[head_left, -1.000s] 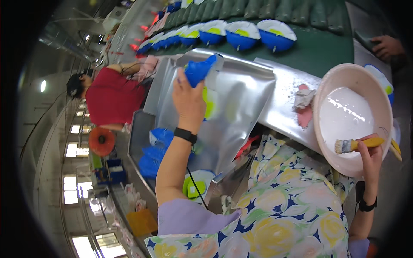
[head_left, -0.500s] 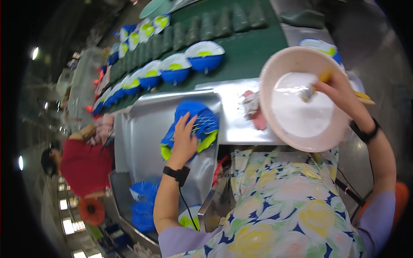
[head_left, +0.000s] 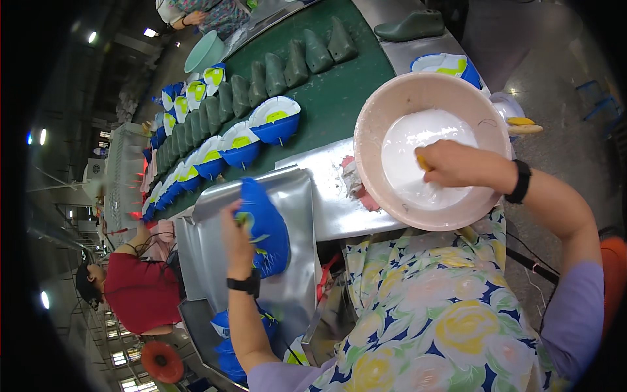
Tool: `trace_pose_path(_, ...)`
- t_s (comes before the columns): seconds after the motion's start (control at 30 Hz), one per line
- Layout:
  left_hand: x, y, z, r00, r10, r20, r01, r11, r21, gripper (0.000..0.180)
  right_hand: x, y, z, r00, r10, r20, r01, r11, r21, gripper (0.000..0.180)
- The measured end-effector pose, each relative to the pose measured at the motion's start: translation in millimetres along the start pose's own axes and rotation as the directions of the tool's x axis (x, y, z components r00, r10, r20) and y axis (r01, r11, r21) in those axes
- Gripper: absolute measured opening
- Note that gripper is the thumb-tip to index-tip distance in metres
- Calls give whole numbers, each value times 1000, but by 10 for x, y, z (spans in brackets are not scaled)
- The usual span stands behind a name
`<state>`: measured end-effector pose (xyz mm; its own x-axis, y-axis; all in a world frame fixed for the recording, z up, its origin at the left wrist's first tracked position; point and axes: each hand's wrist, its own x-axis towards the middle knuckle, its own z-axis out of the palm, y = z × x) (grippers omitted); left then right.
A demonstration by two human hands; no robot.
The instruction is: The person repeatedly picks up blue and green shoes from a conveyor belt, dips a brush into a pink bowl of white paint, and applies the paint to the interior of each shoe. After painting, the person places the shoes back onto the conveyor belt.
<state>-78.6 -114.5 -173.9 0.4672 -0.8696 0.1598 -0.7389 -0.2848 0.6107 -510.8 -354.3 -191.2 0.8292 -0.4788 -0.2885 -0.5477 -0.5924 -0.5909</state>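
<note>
The right hand (head_left: pixel 450 164) is closed around a yellow-handled brush (head_left: pixel 423 162), dipped in white liquid inside the pink basin (head_left: pixel 392 104). To its left, the left hand (head_left: pixel 238 238) grips a blue shoe upper (head_left: pixel 264 225) above the metal counter (head_left: pixel 330 196); beyond lie more blue uppers (head_left: pixel 274 121) on a green belt (head_left: pixel 339 85).

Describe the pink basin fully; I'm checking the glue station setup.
The pink basin is round, wide and shallow, plastic by its look, its rim smudged. It holds a pool of white liquid. It sits tilted on the shiny metal bench. The right hand dips a yellow-handled tool into the liquid.
</note>
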Motion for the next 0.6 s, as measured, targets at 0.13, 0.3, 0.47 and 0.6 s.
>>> trace_pose_path(0.13, 247, 459, -411, 995, 77, 59, -62, 973, -221, 38, -263, 108, -409, 973, -44, -226, 75, 989, 129, 22)
trace_pose_path(0.3, 525, 1166, 180, 945, 125, 303, 71, 823, -563, 38, -243, 133, -700, 745, -262, -613, 431, 891, 143, 21)
trace_pose_path(0.47, 637, 1553, 773, 849, 175, 498, 276, 657, -702, 38, -167, -229, -1015, 665, -389, -637, 611, 774, 166, 21)
trace_pose_path(0.6, 654, 1723, 1077, 825, 195, 531, 329, 597, -731, 38, -316, -191, -1117, 792, -274, -545, 389, 915, 105, 22)
